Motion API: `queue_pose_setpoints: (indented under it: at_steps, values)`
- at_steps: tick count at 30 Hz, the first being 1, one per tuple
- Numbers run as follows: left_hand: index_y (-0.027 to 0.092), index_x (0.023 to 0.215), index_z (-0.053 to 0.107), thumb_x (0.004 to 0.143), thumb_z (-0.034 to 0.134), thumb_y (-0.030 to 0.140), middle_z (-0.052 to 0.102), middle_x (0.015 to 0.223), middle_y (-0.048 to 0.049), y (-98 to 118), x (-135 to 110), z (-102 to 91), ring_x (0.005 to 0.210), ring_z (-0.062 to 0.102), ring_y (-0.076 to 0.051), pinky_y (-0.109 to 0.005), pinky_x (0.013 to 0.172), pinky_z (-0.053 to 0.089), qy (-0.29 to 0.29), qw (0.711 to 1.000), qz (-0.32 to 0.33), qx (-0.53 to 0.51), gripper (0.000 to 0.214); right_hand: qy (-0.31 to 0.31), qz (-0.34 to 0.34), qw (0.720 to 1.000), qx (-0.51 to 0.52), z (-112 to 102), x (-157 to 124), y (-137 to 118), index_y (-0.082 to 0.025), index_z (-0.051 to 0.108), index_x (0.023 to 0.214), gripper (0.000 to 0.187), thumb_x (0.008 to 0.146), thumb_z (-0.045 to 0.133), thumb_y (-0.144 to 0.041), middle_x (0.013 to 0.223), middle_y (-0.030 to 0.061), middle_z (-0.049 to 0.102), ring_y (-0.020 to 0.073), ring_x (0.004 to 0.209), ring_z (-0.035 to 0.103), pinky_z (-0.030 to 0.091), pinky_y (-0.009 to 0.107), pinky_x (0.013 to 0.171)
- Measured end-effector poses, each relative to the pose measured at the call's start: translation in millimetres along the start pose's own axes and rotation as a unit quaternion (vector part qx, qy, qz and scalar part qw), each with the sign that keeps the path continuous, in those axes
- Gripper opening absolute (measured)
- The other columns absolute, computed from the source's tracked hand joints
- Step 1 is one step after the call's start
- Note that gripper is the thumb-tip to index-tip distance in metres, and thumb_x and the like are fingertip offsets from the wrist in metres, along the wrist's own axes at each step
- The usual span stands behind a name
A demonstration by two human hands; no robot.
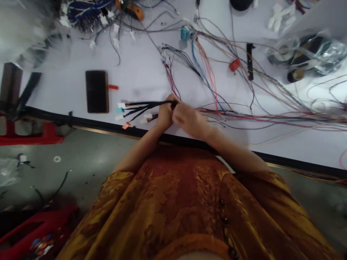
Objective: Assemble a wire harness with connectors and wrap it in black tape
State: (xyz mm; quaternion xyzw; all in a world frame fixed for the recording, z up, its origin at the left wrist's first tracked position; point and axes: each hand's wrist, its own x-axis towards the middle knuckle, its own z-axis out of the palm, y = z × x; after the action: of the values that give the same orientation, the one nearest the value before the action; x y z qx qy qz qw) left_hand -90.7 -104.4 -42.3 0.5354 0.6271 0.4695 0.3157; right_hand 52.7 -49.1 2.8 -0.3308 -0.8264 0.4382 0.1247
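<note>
At the near edge of the white table (141, 74), the left hand (165, 116) is closed around a black-sleeved wire bundle (151, 105). The bundle's branches fan out leftward to tagged connectors (121, 109). The right hand (187, 120) presses against the left, fingers curled and blurred, so its hold cannot be told. Loose coloured wires (271, 117) trail off to the right, and a phone (97, 91) lies well to the left.

bright, even overhead light, soft shadows, blurred and warped at the edges.
</note>
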Motion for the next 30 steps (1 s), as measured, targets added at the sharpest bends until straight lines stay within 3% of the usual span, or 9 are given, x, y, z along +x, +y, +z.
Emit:
queue_pose_setpoints:
  at_steps: [3, 6, 12, 16, 21, 23, 25, 28, 30]
  values:
    - [0.02, 0.099, 0.065, 0.089, 0.059, 0.015, 0.072, 0.095, -0.0034, -0.8, 0.1, -7.0, 0.095, 0.069, -0.017, -0.033, 0.088, 0.055, -0.053, 0.998, 0.001, -0.042, 0.013, 0.102, 0.016, 0.992, -0.071, -26.1, 30.7, 25.8, -0.021, 0.063, 0.094, 0.024, 0.098, 0.05, -0.04, 0.105, 0.015, 0.061, 0.0337, 0.114, 0.053, 0.042, 0.058, 0.106]
    - [0.019, 0.089, 0.071, 0.089, 0.064, 0.022, 0.074, 0.098, -0.0047, -0.4, -1.9, -8.9, 0.093, 0.07, -0.016, -0.031, 0.089, 0.057, -0.032, 0.995, -0.036, -0.082, 0.008, 0.176, 0.002, 0.973, -0.148, -39.3, 42.6, 43.4, -0.02, 0.063, 0.095, 0.024, 0.096, 0.056, -0.043, 0.108, 0.0149, 0.063, 0.0333, 0.114, 0.053, 0.044, 0.055, 0.102]
    - [0.019, 0.069, 0.066, 0.083, 0.076, 0.027, 0.068, 0.073, -0.0013, -1.5, -1.3, 0.6, 0.07, 0.065, -0.015, -0.028, 0.066, 0.055, 0.039, 0.993, -0.089, -0.061, 0.019, 0.106, -0.023, 0.993, -0.051, -3.8, 0.0, 35.6, -0.021, 0.063, 0.095, 0.009, 0.09, 0.056, -0.022, 0.095, 0.0073, 0.065, 0.0209, 0.087, 0.059, 0.051, 0.037, 0.083]
    - [0.021, 0.069, 0.055, 0.082, 0.076, 0.026, 0.062, 0.064, 0.0019, -5.7, 1.9, 4.2, 0.06, 0.059, -0.012, -0.026, 0.06, 0.052, 0.068, 0.99, -0.088, -0.081, 0.025, 0.104, -0.028, 0.993, -0.038, 13.0, -12.4, 39.4, -0.021, 0.067, 0.098, 0.011, 0.09, 0.059, -0.024, 0.094, 0.0065, 0.064, 0.0211, 0.087, 0.059, 0.05, 0.037, 0.082]
    - [0.021, 0.079, 0.054, 0.101, 0.05, 0.043, 0.065, 0.061, 0.0002, 9.7, -2.7, -29.0, 0.057, 0.062, -0.012, -0.026, 0.06, 0.054, 0.113, 0.984, -0.125, -0.053, 0.031, 0.066, -0.078, 0.983, -0.154, 10.7, -6.9, 41.7, -0.017, 0.073, 0.105, 0.03, 0.103, 0.044, -0.026, 0.093, 0.0096, 0.062, 0.0218, 0.089, 0.057, 0.047, 0.035, 0.083]
    - [0.02, 0.082, 0.057, 0.102, 0.048, 0.044, 0.067, 0.064, -0.0007, 23.9, -8.7, -48.2, 0.057, 0.063, -0.013, -0.026, 0.062, 0.054, 0.118, 0.989, -0.085, 0.032, 0.033, 0.045, -0.075, 0.977, -0.196, 8.9, -5.0, 40.2, -0.017, 0.074, 0.102, 0.032, 0.104, 0.043, -0.026, 0.092, 0.0091, 0.062, 0.0215, 0.088, 0.056, 0.046, 0.033, 0.079]
    - [0.018, 0.09, 0.062, 0.103, 0.048, 0.041, 0.073, 0.081, -0.0046, 34.0, -14.0, -60.0, 0.074, 0.068, -0.014, -0.03, 0.078, 0.056, 0.103, 0.986, 0.004, 0.132, 0.03, 0.028, -0.072, 0.972, -0.222, 7.8, -3.2, 39.1, -0.018, 0.074, 0.103, 0.032, 0.105, 0.043, -0.025, 0.092, 0.0085, 0.062, 0.0209, 0.088, 0.056, 0.044, 0.032, 0.076]
    - [0.016, 0.105, 0.066, 0.103, 0.048, 0.032, 0.073, 0.114, -0.0109, 28.9, -15.2, -58.5, 0.111, 0.065, -0.022, -0.041, 0.105, 0.049, -0.003, 0.958, 0.123, 0.257, 0.024, 0.013, -0.082, 0.97, -0.228, 6.9, -1.3, 39.4, -0.017, 0.075, 0.105, 0.032, 0.105, 0.043, -0.025, 0.093, 0.009, 0.063, 0.0207, 0.089, 0.057, 0.044, 0.032, 0.076]
    - [0.015, 0.103, 0.068, 0.104, 0.044, 0.028, 0.071, 0.115, -0.0122, 14.4, -12.1, -51.3, 0.111, 0.063, -0.024, -0.043, 0.104, 0.047, -0.066, 0.938, 0.124, 0.316, 0.027, 0.018, -0.093, 0.974, -0.208, 6.6, -2.2, 41.5, -0.016, 0.075, 0.106, 0.031, 0.105, 0.046, -0.026, 0.094, 0.0094, 0.064, 0.0208, 0.09, 0.057, 0.047, 0.033, 0.081]
